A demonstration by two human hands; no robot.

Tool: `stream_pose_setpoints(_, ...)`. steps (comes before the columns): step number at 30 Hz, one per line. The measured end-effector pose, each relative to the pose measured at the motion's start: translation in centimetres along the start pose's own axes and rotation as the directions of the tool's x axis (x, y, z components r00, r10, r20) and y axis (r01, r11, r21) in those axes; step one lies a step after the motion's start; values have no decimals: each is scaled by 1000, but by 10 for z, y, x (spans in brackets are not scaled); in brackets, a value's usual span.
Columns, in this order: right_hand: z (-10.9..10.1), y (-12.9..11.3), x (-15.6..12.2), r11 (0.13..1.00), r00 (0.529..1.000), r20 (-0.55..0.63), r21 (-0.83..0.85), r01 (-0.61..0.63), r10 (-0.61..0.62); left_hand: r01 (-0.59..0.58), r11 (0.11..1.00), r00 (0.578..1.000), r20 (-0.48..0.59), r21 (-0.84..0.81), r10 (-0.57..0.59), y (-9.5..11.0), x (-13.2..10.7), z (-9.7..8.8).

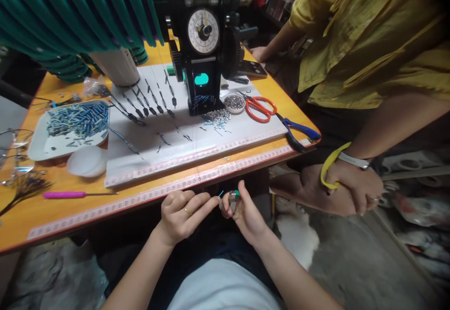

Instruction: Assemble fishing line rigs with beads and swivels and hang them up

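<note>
Both hands hang just below the front edge of the counter (70, 216), above the person's lap, forearms rising from the bottom of the view and converging. The left hand (183, 212) is turned palm-inward with the wrist bent. Its fingers (207, 203) curl, thumb and forefinger pinched narrow on a thin thread (220, 193) whose teal tip sticks up between the two hands. A ring (187, 211) sits on one finger. The right hand (246, 211) faces it, almost touching at the fingertips, closed around a lighter (233, 197) held upright, with the metal head just beside the thread's tip. On the counter beyond them stand a black machine (204, 43) with a dial, a tray (38, 141) of blue pieces, scissors (260, 107), pliers (298, 132) and a pink tool (63, 195). To the right, another person in a yellow shirt rests clasped hands (348, 188) near the counter's corner.
</note>
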State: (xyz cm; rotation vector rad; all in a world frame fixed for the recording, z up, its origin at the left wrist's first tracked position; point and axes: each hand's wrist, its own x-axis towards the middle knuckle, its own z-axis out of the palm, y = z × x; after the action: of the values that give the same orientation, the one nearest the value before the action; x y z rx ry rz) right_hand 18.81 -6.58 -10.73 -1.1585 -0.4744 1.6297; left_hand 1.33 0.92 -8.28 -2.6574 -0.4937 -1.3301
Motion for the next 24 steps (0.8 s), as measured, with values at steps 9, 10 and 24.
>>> stream_pose_setpoints(9, 10, 17, 18, 976, 996, -2, 199, -90, 92, -100, 992, 995, 9, 83, 99, -6, -1, 3)
stream_pose_setpoints(10, 11, 18, 19, 973, 995, -17, 212, -89, 94, -101, 991, 995, 11, 85, 101, -6, -1, 3)
stream_pose_setpoints(24, 19, 20, 19, 949, 989, -50, 293, -117, 137, -73, 995, 997, 12, 74, 72, -4, -2, 4)
